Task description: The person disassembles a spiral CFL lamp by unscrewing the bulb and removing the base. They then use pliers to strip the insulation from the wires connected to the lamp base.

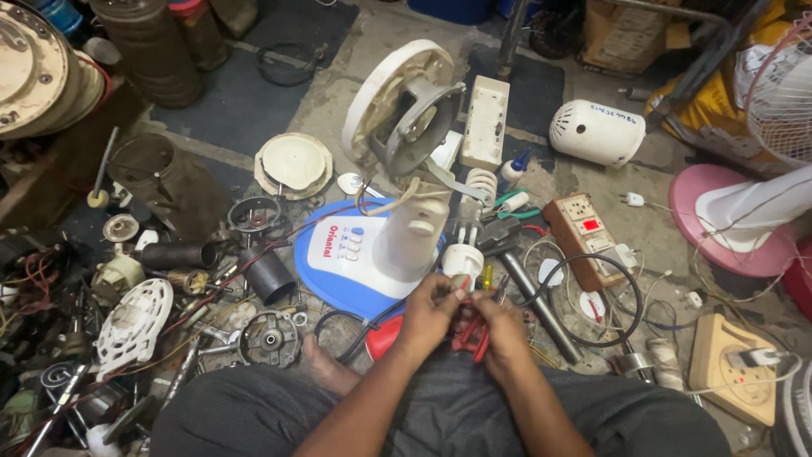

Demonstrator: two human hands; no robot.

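- Cluttered concrete floor (254, 110), covered with fan parts, wires and tools.
- Left hand (430, 309) closed around a small piece with thin wires, held just above the lap; exact piece too small to tell.
- Right hand (501, 326) closed on red-handled pliers (470, 334), touching the left hand.
- Blue-and-white fan base (338, 254) with white stand just in front of both hands.
- Dark round container (161, 173) at left, tilted, inside hard to see.
- Wooden socket board (584, 233) at right, near black cable (622, 300).

brown cardboard box (626, 34) top right
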